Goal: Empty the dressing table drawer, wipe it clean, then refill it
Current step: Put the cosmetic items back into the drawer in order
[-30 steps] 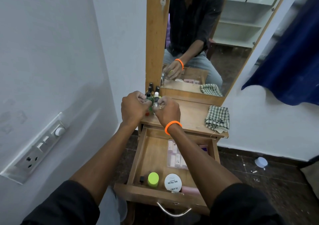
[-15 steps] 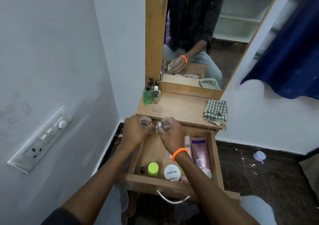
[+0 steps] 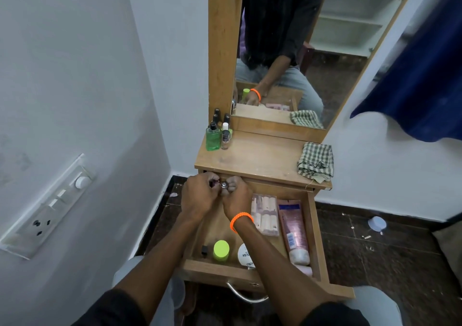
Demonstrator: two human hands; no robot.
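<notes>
Your left hand (image 3: 200, 195) and right hand (image 3: 236, 197) sit knuckle to knuckle over the back of the open drawer (image 3: 315, 228), fingers curled round small bottles (image 3: 223, 184), while a pink tube (image 3: 293, 233), green-capped jar (image 3: 221, 250) and white tub (image 3: 246, 254) lie inside, and a checked cloth (image 3: 315, 162) rests on the surface (image 3: 260, 159).

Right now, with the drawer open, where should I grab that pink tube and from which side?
Grip the pink tube across its flat middle, coming straight down from above. It lies flat along the drawer's right wall, cap toward you, clear box close on its left, so side access looks tight.
</notes>
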